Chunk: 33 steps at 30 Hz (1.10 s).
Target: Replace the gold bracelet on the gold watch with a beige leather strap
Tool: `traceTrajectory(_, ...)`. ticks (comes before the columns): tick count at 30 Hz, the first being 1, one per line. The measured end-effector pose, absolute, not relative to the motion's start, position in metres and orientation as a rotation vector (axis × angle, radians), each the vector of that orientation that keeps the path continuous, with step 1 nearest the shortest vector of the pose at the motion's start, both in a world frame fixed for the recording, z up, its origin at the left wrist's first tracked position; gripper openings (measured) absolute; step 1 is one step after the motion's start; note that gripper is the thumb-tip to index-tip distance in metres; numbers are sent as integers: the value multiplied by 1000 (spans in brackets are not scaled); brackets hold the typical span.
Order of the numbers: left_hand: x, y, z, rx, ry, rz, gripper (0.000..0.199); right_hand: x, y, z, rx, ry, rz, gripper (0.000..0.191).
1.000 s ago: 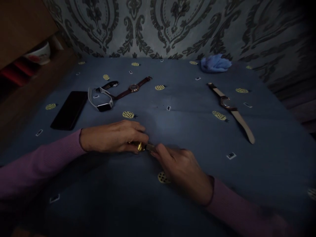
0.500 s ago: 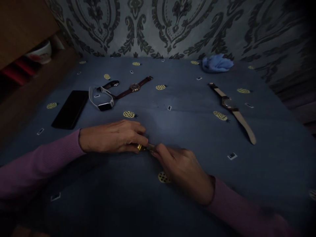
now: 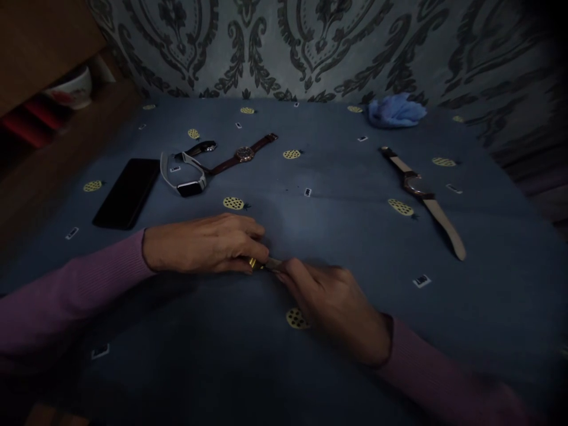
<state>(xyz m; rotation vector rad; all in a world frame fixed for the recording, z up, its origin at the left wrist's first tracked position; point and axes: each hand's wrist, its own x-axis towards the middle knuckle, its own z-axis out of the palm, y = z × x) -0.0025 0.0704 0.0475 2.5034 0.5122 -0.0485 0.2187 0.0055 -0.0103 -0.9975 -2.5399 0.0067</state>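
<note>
Over the near middle of the table, my left hand [image 3: 208, 244] is closed around a small shiny gold-coloured piece [image 3: 252, 264], mostly hidden under the fingers. A narrow greyish strip [image 3: 274, 264] runs from beside that piece to my right hand [image 3: 337, 307], whose thumb and fingers pinch its other end. Whether strip and gold piece are joined, I cannot tell. Beyond my left hand lie a white-strapped smartwatch [image 3: 190, 189], a brown-strapped wristwatch [image 3: 244, 154] and a dark-strapped watch [image 3: 205, 147]. Another wristwatch [image 3: 415, 184], its strap's beige underside showing, lies to the right.
A black phone [image 3: 127, 193] lies at the left on the blue patterned tablecloth [image 3: 341, 231]. Near the patterned wall, a crumpled blue cloth [image 3: 396, 110] sits at the back right. A wooden shelf unit at the left holds a bowl [image 3: 72, 89].
The view has shifted slightly. Both hands keep nearly the same pose, still holding the gold-coloured piece and the strip; the things on the table lie as before.
</note>
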Motion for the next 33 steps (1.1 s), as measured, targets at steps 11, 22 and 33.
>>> traceTrajectory(11, -3, 72, 47, 2494, 496, -18, 10, 219, 6, -12, -980, -2527, 36, 36)
traceTrajectory(22, -2, 73, 50, 2459, 514, -32, 7, 220, 4, -12, -1016, -2543, 90, 33)
traceTrajectory(33, -2, 72, 49, 2523, 514, -48, 8, 222, 5, -9, -962, -2541, 126, 32)
